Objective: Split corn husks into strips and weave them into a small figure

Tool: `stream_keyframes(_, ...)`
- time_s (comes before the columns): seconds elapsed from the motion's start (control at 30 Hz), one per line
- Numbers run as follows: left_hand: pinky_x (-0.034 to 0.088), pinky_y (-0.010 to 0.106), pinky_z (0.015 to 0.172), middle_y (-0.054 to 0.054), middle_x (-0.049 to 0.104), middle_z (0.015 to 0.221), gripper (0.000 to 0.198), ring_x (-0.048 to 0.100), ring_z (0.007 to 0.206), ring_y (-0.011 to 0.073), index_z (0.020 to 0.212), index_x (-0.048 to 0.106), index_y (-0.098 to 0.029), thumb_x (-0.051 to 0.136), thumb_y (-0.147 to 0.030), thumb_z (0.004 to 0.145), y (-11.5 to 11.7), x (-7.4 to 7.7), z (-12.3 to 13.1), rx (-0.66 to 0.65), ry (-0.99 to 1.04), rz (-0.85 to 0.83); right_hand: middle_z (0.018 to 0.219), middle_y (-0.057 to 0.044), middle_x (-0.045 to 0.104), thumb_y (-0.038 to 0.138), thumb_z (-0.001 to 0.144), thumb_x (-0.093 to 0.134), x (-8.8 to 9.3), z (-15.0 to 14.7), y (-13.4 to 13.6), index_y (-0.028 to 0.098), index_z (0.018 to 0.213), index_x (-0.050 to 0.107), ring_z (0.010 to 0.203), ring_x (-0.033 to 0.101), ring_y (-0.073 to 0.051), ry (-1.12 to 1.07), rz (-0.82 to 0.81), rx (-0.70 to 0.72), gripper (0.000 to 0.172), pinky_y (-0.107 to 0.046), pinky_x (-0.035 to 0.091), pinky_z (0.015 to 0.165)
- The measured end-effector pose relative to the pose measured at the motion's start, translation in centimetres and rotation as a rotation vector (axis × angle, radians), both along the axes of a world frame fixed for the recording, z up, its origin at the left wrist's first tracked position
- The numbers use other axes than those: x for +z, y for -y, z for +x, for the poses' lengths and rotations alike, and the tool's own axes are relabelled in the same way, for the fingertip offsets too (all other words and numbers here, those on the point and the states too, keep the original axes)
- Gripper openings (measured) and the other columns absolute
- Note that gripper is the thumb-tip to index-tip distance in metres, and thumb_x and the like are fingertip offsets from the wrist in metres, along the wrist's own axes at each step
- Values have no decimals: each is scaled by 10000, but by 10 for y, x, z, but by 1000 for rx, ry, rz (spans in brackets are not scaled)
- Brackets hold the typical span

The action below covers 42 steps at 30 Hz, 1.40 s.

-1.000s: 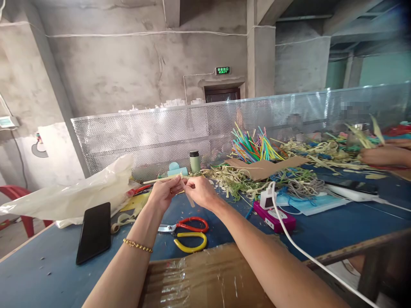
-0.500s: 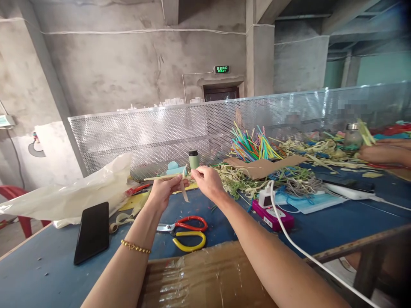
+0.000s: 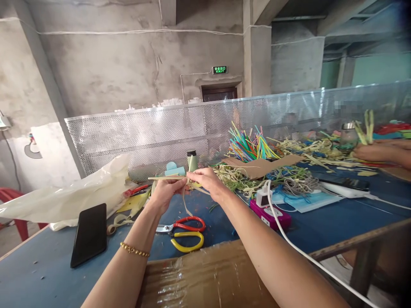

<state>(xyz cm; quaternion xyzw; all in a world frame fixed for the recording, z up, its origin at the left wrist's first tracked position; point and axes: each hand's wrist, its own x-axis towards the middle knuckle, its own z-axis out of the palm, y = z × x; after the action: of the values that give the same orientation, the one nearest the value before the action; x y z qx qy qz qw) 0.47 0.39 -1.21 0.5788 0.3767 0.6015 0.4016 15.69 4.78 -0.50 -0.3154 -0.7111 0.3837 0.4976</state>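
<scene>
My left hand [image 3: 167, 191] is closed on a thin pale yellow-green strip [image 3: 156, 177] that pokes out to the left. Close beside it, my right hand [image 3: 208, 182] pinches pale material where the fingertips meet. A narrow cream ribbon [image 3: 185, 204] hangs below the fingers, and a pale leaf-like piece [image 3: 192, 162] rises above them. The exact join between these pieces is hidden by the fingers. Under the hands lie scissors [image 3: 189, 224] with one red and one yellow handle. A green jar with a black lid [image 3: 192, 153] stands just behind.
A black phone [image 3: 89, 234] and plastic sheeting [image 3: 67, 199] lie left. Colourful stems [image 3: 252, 145], tangled strips [image 3: 236, 177], a magenta power block [image 3: 271, 213] and white cable [image 3: 289, 246] are right. Cardboard [image 3: 205, 278] sits in front. Another person's hand [image 3: 369, 152] holds pale strips.
My hands have come together, the right one shifting left to meet the left. A pale piece now stands upright above the fingers. The co-worker's strips have spread upward.
</scene>
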Motion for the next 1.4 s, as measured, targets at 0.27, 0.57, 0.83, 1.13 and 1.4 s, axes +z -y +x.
stream_keyframes(0.27,459,270,577,55,630,573,288,547,511,115,624,708,-114,786,-388,662,-1,-2,0,-54,18,-39,566,24,510,329,674,676,-3,-7,0,140,640,599,539,424,-90,-166,-14,113,207,-234,337,524)
stream_keyframes(0.57,394,229,500,23,570,520,245,485,479,89,559,673,-119,802,-315,630,0,0,4,9,20,-40,544,33,482,315,693,650,-4,-9,1,143,625,588,530,412,-90,-182,3,74,195,-234,329,523)
stream_keyframes(0.83,389,225,482,27,572,504,242,486,474,96,506,658,-140,826,-292,590,-1,-3,0,67,-38,-60,518,10,522,335,773,604,-8,-8,-7,139,607,606,493,453,-99,-36,16,-80,257,-237,342,512)
stream_keyframes(1.13,375,240,462,35,579,471,135,464,440,108,522,700,-173,799,-242,582,4,-3,7,22,-223,-54,654,-16,633,313,769,650,-6,-4,-5,131,695,661,616,538,-114,220,365,-31,196,-221,356,561)
stream_keyframes(1.4,367,240,508,50,586,564,167,482,519,116,623,712,-164,759,-318,667,7,0,2,-109,-169,-62,547,30,490,252,786,582,-5,1,-7,133,625,587,524,423,-82,92,313,95,200,-223,314,502)
